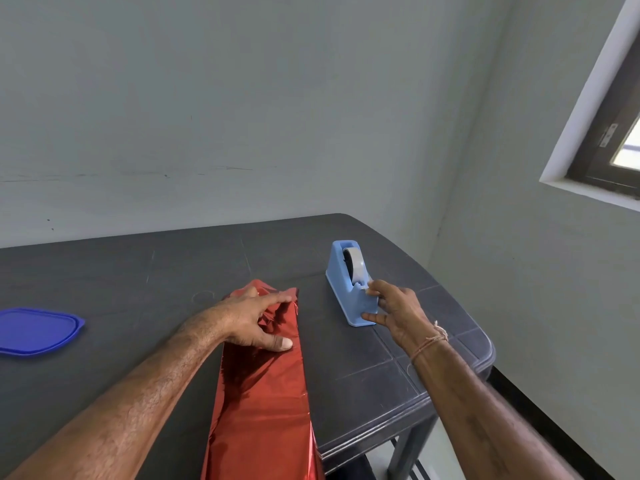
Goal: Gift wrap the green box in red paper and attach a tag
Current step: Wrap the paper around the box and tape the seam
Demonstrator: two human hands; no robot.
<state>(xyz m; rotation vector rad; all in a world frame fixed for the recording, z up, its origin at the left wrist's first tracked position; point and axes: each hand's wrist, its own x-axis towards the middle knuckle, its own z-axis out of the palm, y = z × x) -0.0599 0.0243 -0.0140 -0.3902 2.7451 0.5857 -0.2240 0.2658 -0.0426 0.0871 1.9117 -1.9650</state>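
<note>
1. The red paper (263, 403) is already folded over into a long, closed parcel that runs from the near edge of the table (138, 271) away from the person. No green shows anywhere, so I judge the box is inside it, fully covered.
2. The far end of the parcel is crumpled and not folded flat, and I see no tape on the seam. My guess is that taping, both ends and the tag are left to do. No tag is in sight.
3. The left hand (256, 320) lies spread on the far part of the parcel. Its fingers and thumb are fairly straight and press the paper down without grasping it.
4. The right hand (398, 310) is at the near end of the tape dispenser (346, 282), just right of the parcel. Its forefinger curls onto the cutter and its thumb is against the base, so it pinches that end. I cannot tell whether it has caught the tape.
5. A blue lid (34, 330) lies well apart, at the left.
</note>
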